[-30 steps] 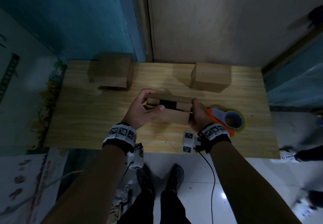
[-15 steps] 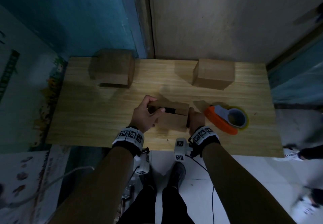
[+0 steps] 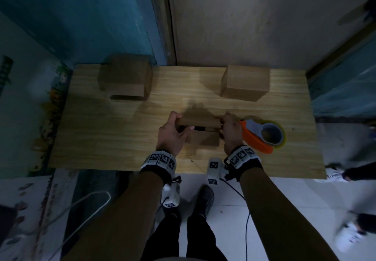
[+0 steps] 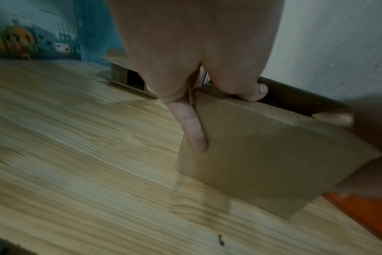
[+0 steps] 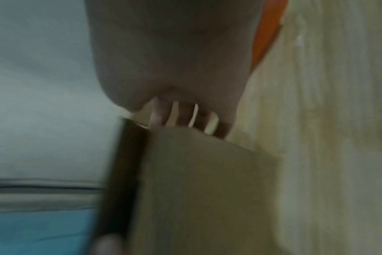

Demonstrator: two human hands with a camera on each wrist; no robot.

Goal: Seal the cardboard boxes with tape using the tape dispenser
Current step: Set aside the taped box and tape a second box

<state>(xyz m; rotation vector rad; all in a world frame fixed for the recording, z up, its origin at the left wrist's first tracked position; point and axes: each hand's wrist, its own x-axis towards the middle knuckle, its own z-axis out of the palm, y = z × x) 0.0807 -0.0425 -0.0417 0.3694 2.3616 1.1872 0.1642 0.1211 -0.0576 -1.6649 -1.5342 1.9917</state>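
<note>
Now both hands, left hand [image 3: 172, 133] and right hand [image 3: 231, 131], grip the small box [image 3: 200, 131], and should press its 2 flaps flat before reaching the tape dispenser [image 3: 262, 136].

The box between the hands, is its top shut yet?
Not yet. The middle box shows a dark gap between its top flaps, with the left hand and right hand gripping its ends.

Wooden table [image 3: 101, 138] mid-frame | closed cardboard box [image 3: 245, 82] upper right | flapped box [image 3: 126, 79] upper left | small box [image 3: 203, 136] centre, near edge | orange tape dispenser [image 3: 262, 136] just right of it
</note>
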